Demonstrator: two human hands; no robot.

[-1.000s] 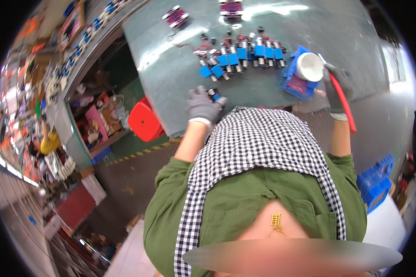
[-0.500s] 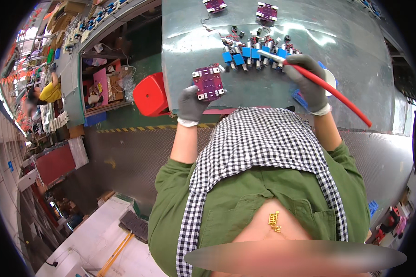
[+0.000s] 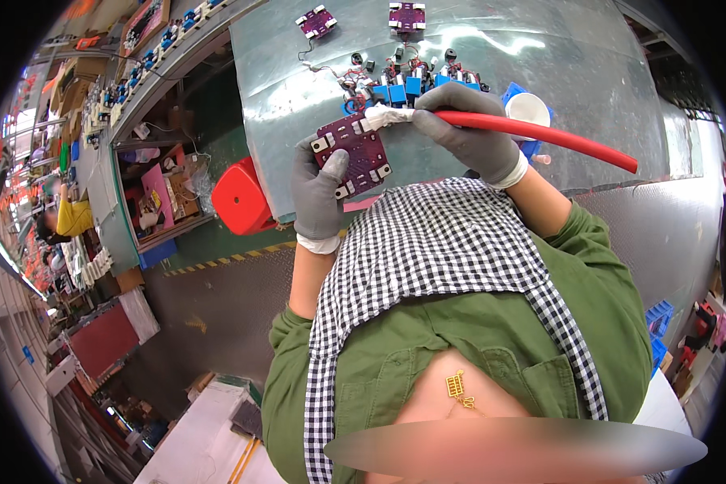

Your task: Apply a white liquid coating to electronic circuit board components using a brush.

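Red-handled tool (image 3: 540, 135) moved to purple board (image 3: 365, 157)

Left hand (image 3: 318, 194) clamped on board's left side; right hand (image 3: 484, 147) gripping tool, white tip (image 3: 389, 115) at board's upper-right corner. Worktop (image 3: 613, 105) beneath board; blue motors (image 3: 414, 85) beyond it, white tub (image 3: 528, 110) to its right

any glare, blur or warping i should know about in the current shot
In the head view, white glare streaks cross the far tabletop; edges bow under the fisheye, with black corners; a smooth blurred oval covers the bottom; the purple board in the left hand looks fairly sharp.
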